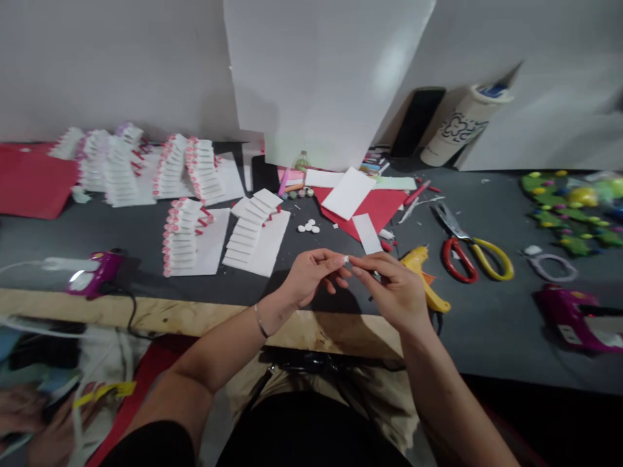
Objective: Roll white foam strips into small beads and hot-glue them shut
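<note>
Left hand (311,277) and right hand (400,289) clamp fingertips on one small white piece (346,259); a slack pinch could drop it; its smallness leaves little to grip.

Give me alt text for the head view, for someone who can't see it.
A person's left hand and right hand hold a small white piece above a dark worktop. White discs and layered white cards lie beyond; scissors and a yellow glue gun lie to the right.

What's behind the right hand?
A yellow glue gun shows past the right hand, on the dark table. Whatever the hand itself covers, including any more of the gun, can't be seen.
</note>
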Demonstrator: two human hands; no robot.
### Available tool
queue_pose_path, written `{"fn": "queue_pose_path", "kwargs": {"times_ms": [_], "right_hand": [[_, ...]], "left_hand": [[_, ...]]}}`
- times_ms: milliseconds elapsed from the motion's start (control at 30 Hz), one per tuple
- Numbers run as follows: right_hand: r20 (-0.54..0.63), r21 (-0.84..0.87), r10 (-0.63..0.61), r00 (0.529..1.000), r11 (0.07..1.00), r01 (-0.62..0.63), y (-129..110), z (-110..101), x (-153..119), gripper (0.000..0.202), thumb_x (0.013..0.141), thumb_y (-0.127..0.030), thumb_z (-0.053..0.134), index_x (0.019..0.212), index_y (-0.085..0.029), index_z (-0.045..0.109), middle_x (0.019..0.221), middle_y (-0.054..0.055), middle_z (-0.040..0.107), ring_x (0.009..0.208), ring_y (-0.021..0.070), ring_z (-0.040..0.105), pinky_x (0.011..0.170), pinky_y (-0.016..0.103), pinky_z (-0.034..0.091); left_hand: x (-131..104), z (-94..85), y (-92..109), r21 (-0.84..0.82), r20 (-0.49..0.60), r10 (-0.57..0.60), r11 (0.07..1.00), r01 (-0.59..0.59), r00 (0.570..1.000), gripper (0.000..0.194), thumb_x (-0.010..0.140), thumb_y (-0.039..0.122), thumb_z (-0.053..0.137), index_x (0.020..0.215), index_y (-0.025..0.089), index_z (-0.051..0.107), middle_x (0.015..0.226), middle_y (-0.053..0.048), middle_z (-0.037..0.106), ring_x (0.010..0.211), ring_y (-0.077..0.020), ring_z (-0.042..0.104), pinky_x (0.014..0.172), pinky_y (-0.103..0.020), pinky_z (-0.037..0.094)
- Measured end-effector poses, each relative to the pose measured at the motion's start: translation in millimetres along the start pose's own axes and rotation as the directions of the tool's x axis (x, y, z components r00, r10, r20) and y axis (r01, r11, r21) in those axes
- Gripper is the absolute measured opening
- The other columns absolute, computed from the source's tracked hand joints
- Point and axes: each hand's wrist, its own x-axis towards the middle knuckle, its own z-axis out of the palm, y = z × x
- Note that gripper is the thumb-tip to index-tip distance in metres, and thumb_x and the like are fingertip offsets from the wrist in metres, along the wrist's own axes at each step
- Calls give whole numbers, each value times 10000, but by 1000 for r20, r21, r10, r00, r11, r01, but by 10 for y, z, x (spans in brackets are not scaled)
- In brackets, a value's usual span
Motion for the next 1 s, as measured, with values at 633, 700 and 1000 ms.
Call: {"fn": "queue_pose_path", "kwargs": {"times_ms": [633,700,1000], "right_hand": [[47,-56,-85,995,995,88,-94,19,267,198,902,-262,598,1000,-253,770,867,40,728,751,160,656,655,293,528],[67,-123,-172,983,976,179,-249,39,490,275,903,-243,580,1132,-264,733,819,23,711,694,151,632,639,289,521],[248,-20,-509,824,848,529,-1188,439,1416,487,888,-249,606,1373,-266,559,736,-27,641,799,173,668,769,306,528]], "left_hand": [[53,-77,69,-148,-65,25,988,-34,998,306,747,407,775,818,136,655,609,18,658,461,-61,590,369,-142,363],[69,-89,53,-189,-61,20,981,-31,998,328,739,425,783,789,127,654,600,15,643,459,-57,578,366,-142,342],[107,-157,122,-256,-107,24,965,-51,994,359,759,461,769,739,147,596,481,78,474,361,-29,392,339,-152,233]]}}
